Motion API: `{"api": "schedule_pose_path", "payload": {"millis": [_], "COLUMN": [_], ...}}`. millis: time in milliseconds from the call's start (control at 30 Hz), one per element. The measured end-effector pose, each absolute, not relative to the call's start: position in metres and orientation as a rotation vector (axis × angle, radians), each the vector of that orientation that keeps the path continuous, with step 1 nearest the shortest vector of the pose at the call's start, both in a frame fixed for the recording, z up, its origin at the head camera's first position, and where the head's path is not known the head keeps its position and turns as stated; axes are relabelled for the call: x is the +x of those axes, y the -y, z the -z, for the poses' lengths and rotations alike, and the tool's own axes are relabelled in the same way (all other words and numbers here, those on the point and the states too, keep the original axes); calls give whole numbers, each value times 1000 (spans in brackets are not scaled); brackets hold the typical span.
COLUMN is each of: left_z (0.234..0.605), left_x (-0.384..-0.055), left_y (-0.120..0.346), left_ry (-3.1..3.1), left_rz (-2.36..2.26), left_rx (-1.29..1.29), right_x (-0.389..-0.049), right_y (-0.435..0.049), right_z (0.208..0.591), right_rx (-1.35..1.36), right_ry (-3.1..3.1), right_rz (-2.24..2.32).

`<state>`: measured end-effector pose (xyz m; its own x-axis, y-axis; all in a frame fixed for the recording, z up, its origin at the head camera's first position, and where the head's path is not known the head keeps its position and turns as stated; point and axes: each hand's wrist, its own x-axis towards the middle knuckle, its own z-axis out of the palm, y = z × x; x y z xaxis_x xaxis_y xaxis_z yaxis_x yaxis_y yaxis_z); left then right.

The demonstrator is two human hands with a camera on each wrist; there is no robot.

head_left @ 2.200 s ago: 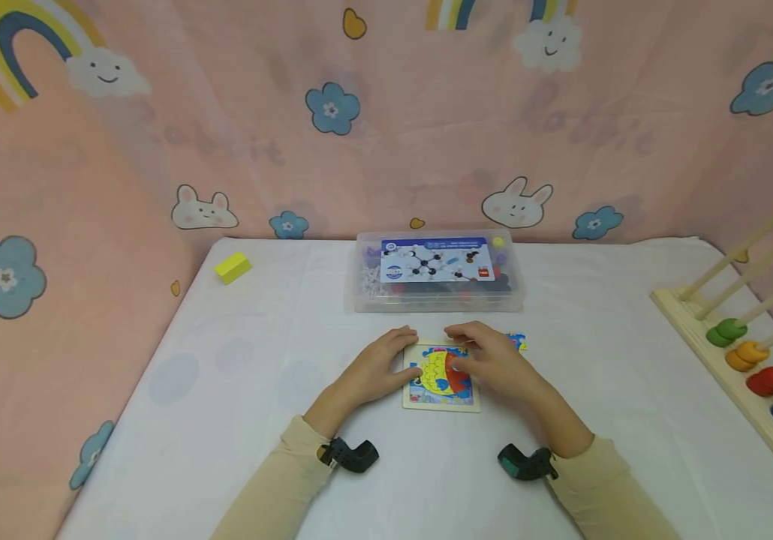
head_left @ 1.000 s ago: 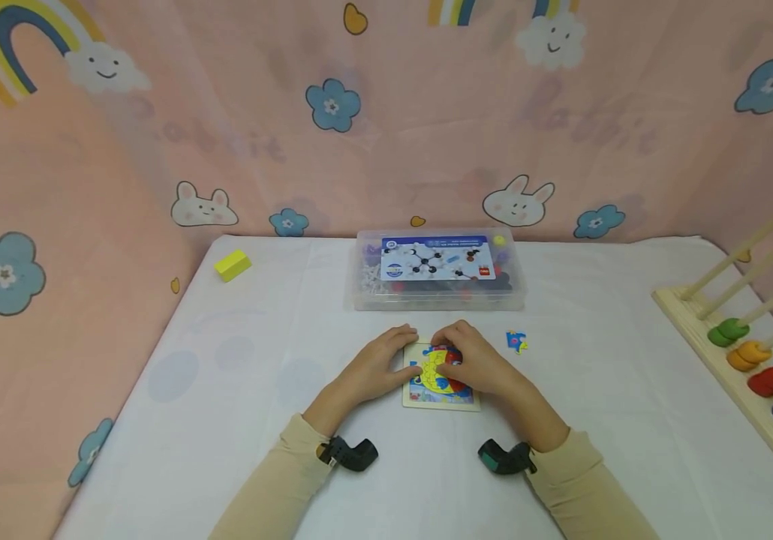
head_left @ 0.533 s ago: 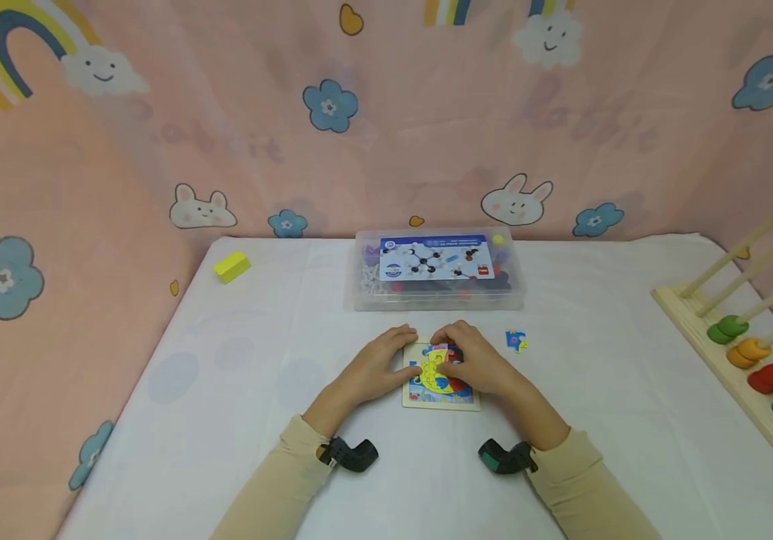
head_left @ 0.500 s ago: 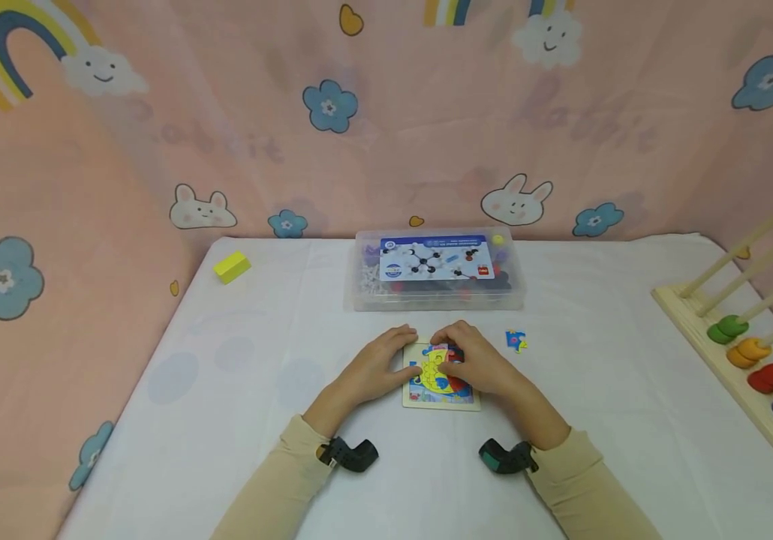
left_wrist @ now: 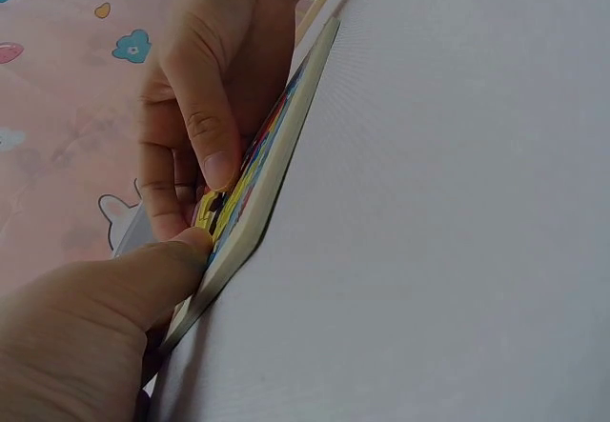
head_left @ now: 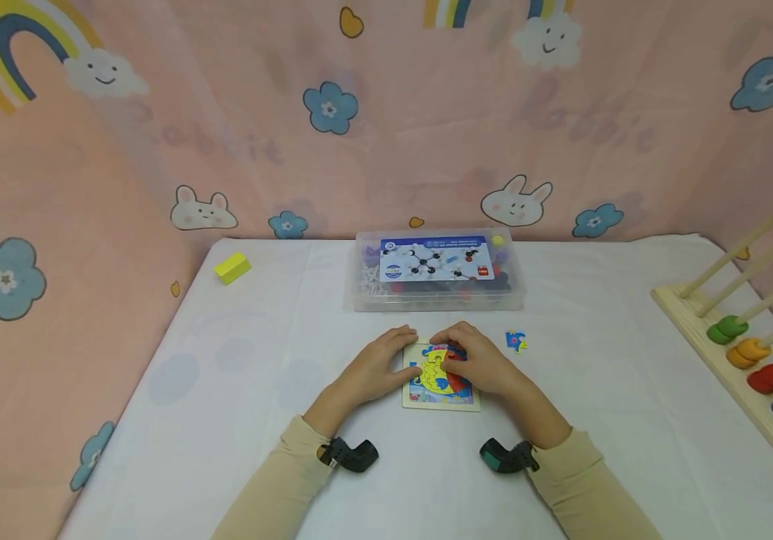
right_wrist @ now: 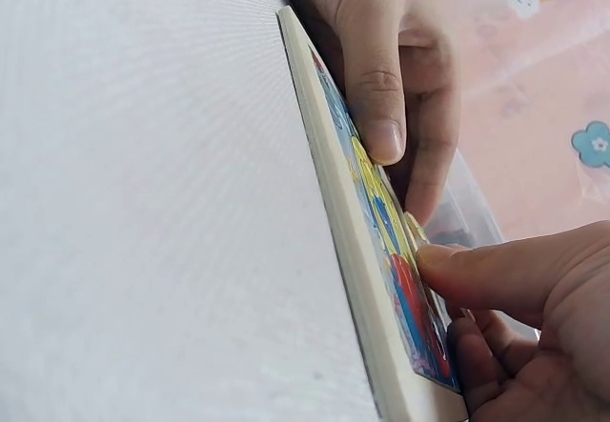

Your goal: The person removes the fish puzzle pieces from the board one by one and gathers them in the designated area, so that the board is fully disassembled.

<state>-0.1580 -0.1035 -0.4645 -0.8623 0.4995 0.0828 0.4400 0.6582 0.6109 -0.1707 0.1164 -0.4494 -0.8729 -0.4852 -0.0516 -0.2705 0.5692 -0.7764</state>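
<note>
A square wooden jigsaw puzzle [head_left: 440,406] with a yellow and red fish picture lies flat on the table in the head view. My left hand [head_left: 378,367] grips it on the left side, thumb on the picture and fingers at the far edge. Over its right half, my right hand [head_left: 484,364] pinches a small puzzle piece with a yellow edge [right_wrist: 412,222], which stands slightly raised from the picture in the right wrist view. My fingers hide most of that piece. A loose blue puzzle piece [head_left: 515,341] lies right of the board.
Behind the puzzle stands a clear plastic box [head_left: 437,296] with a molecule label. A yellow block [head_left: 233,267] lies at the far left. On the right is a wooden peg stand [head_left: 717,364] with coloured rings. White cloth [head_left: 238,450] covers the table.
My right hand has moved left over the puzzle, uncovering the loose blue piece. Lately its thumb has shifted slightly right. My left hand has stayed in place.
</note>
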Motion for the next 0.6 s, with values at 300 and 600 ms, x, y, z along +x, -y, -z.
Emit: {"api": "schedule_pose_path", "payload": {"millis": [300, 600], "left_z": [467, 464], "left_x": [-158, -158], "left_y": [104, 103], "left_ry": [-2778, -2789], "left_rz": [-969, -948], "left_rx": [774, 787], "right_x": [-171, -174], "right_y": [-118, -130], "right_z": [446, 433], "right_rx": [-618, -488], "right_ry": [-2511, -2449], "right_rz": [1261, 1303]}}
